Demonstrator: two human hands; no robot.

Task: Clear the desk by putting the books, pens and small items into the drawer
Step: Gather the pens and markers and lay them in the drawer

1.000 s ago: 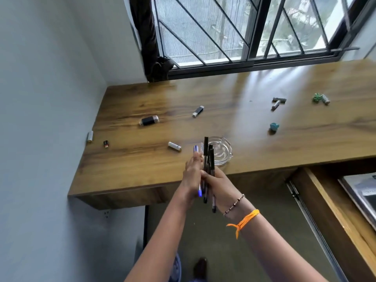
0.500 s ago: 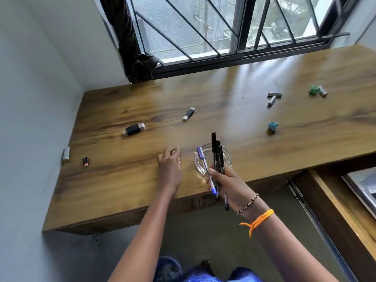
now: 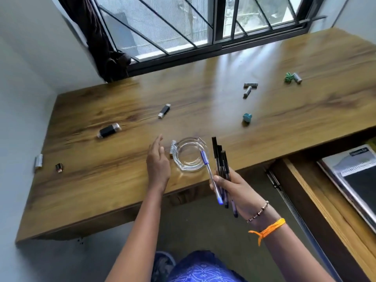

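Note:
My right hand grips a bundle of several pens, black-capped ones and a blue-capped one, upright over the desk's front edge. My left hand hovers with straight fingers just left of a small battery that lies against a clear glass ashtray. Small items are scattered on the wooden desk: a black lighter, a USB stick, a teal piece, grey batteries, a green piece with a battery. The open drawer at lower right holds a book.
At the desk's left edge lie a battery and a tiny dark adapter, close to the wall. A barred window and a dark curtain stand behind the desk. The drawer's metal rail runs beside my right arm.
My left hand let go of the pens and moved left to the desk beside the battery and ashtray. My right hand kept the pens and shifted right. The view dipped lower.

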